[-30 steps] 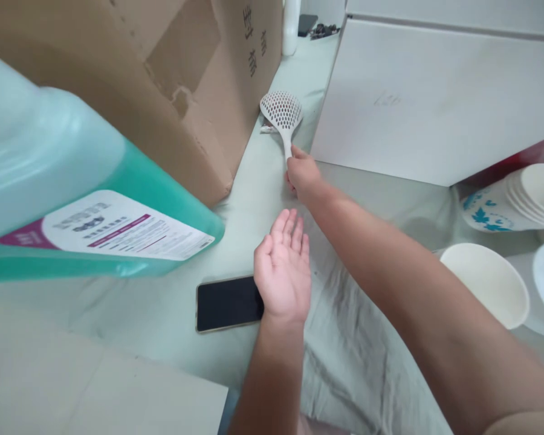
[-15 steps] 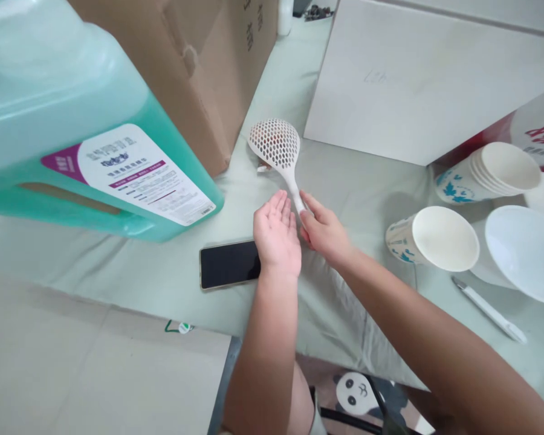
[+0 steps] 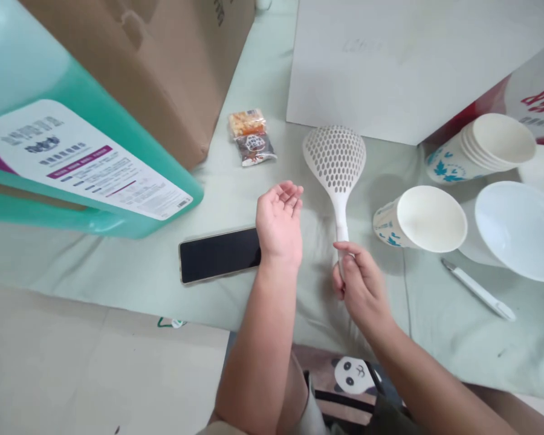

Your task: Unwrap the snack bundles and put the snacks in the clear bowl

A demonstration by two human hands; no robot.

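A white slotted strainer spoon is held by its handle in my right hand, its perforated bowl pointing away from me over the cloth. To its left, my left hand is palm up with slightly curled fingers and holds nothing. That hand and wrist cover the right end of a black phone lying on the table. Beyond my left hand lie two small packaged snacks, one orange-yellow and one dark.
A large green liquid jug and a cardboard box stand left. A white box is at the back. On the right are stacked paper cups, a single cup, a white bowl and a white pen-like tool.
My right hand has moved right and nearer to me with the strainer, away from my left hand. The snack packets, mostly covered before, now show fully. The camera view has shifted.
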